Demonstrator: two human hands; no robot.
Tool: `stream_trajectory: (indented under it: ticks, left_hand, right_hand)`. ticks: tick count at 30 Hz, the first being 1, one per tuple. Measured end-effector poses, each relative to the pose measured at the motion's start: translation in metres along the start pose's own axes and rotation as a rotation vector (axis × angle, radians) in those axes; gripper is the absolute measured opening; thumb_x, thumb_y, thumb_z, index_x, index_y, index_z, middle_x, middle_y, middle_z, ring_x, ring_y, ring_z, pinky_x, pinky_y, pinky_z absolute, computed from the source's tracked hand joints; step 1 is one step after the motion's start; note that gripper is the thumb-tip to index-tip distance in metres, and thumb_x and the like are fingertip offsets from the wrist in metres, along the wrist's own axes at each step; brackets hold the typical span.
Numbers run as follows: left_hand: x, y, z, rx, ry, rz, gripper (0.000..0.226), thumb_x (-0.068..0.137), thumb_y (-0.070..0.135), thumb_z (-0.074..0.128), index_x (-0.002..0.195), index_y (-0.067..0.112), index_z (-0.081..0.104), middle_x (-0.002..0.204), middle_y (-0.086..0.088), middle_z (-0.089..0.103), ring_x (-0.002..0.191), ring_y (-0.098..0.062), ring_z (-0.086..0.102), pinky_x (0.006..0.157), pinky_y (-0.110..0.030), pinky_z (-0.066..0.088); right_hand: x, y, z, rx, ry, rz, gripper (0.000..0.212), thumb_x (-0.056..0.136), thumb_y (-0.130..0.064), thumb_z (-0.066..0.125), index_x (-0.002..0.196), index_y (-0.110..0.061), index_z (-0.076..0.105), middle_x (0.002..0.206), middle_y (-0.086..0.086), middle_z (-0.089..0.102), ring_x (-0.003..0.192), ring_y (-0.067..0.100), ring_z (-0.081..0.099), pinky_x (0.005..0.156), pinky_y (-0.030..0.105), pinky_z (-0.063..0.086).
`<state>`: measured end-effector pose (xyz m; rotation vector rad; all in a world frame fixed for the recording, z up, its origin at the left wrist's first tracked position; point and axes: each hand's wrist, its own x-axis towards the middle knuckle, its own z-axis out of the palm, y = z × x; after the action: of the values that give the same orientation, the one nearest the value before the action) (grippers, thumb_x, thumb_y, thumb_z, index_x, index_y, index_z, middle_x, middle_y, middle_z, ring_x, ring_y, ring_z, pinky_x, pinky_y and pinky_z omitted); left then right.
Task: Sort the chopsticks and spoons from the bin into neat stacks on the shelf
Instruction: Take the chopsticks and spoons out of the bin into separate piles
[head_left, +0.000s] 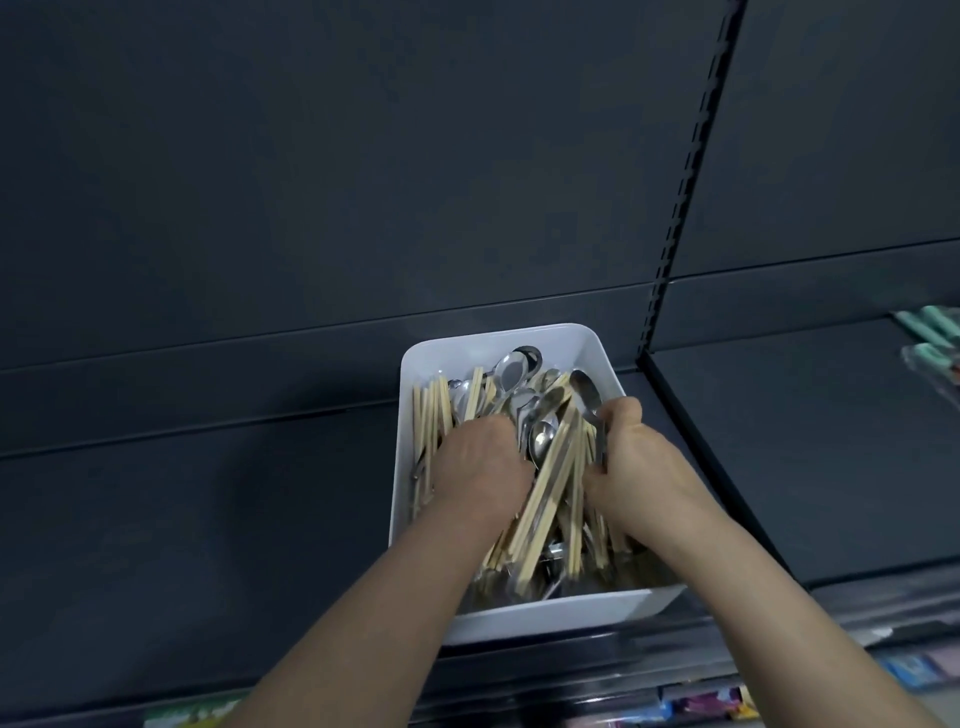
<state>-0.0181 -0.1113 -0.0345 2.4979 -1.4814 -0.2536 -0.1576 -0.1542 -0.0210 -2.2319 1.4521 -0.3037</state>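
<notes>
A: Both grips are down in the white rectangular plastic bin (545, 618) on the dark shelf (208, 493). Any stacks yet?

B: None visible beside the bin. The pale wooden chopsticks (550, 483) and shiny steel spoons (511, 370) all lie jumbled inside it.

A: And the hands?

B: The right grip (631, 457) curls round spoon handles at the bin's right side. The left grip (480, 462) digs into the middle with its fingers buried, so I can't tell.

A: Sorting barely begun, I'd judge.
</notes>
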Motion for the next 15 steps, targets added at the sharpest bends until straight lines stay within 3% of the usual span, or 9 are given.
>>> stream_trajectory:
  ticks: [3, 6, 10, 15]
  left_hand:
    - [0.005, 0.000, -0.002, -0.035, -0.075, -0.020, 0.019, 0.081, 0.013, 0.065, 0.065, 0.013, 0.054, 0.065, -0.001, 0.054, 0.066, -0.021, 0.058, 0.054, -0.028, 0.041]
    - [0.010, -0.013, -0.011, -0.111, -0.082, -0.069, 0.005, 0.080, 0.014, 0.063, 0.078, 0.010, 0.065, 0.077, -0.005, 0.063, 0.073, -0.023, 0.062, 0.057, -0.027, 0.044]
    - [0.012, -0.036, -0.020, -0.262, -0.022, -0.097, 0.012, 0.076, 0.018, 0.064, 0.077, 0.006, 0.066, 0.074, -0.010, 0.066, 0.067, -0.023, 0.061, 0.055, -0.027, 0.042]
    - [0.009, -0.048, -0.028, -0.570, 0.000, -0.125, 0.014, 0.076, 0.020, 0.064, 0.072, 0.007, 0.068, 0.072, -0.016, 0.068, 0.061, -0.029, 0.061, 0.060, -0.034, 0.050]
  right_hand:
    - [0.005, 0.002, -0.002, 0.043, 0.011, -0.005, 0.046, 0.089, -0.013, 0.048, 0.129, -0.014, 0.025, 0.078, 0.001, 0.052, 0.072, 0.026, 0.054, 0.056, 0.033, 0.037]
    - [0.011, 0.002, -0.002, 0.067, 0.004, 0.005, 0.060, 0.089, -0.013, 0.048, 0.140, -0.016, 0.018, 0.080, 0.001, 0.055, 0.070, 0.022, 0.054, 0.050, 0.030, 0.032]
    - [0.019, 0.003, 0.004, 0.037, -0.047, 0.013, 0.046, 0.088, -0.015, 0.048, 0.132, -0.018, 0.038, 0.078, 0.001, 0.057, 0.075, 0.026, 0.056, 0.048, 0.030, 0.032]
    - [0.021, -0.017, 0.001, 0.090, -0.041, -0.084, 0.042, 0.092, -0.022, 0.051, 0.133, -0.024, 0.043, 0.090, -0.005, 0.066, 0.093, 0.020, 0.060, 0.069, 0.031, 0.046]
